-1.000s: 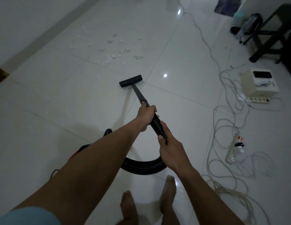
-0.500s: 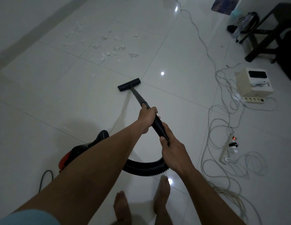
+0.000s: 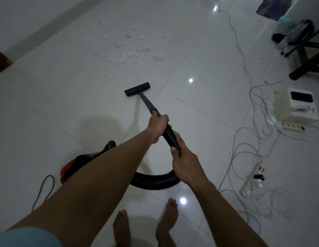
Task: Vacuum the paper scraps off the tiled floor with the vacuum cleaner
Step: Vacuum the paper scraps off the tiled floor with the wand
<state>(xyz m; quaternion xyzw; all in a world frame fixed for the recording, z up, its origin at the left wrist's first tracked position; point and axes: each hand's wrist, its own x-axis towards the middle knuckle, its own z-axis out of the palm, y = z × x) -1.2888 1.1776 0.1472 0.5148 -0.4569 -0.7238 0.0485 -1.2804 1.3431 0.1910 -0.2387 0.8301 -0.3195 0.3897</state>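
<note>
the white tiled floor [image 3: 48, 104] fills the view. on it, partly hidden by the left arm [image 3: 101, 175], sits the red-and-black vacuum cleaner [image 3: 75, 164]. its ribbed hose [image 3: 155, 181] curves past two bare feet [image 3: 166, 218] up to the wand [image 3: 147, 102]. tangled cables [image 3: 244, 139] and a white box [image 3: 294, 107] lie to the right. the left hand [image 3: 157, 126] wraps its fingers round the wand's top, and the right hand [image 3: 186, 164] clamps the hose just below. the nozzle [image 3: 137, 88] rests on the tiles, short of the paper scraps [image 3: 135, 50] scattered beyond.
</note>
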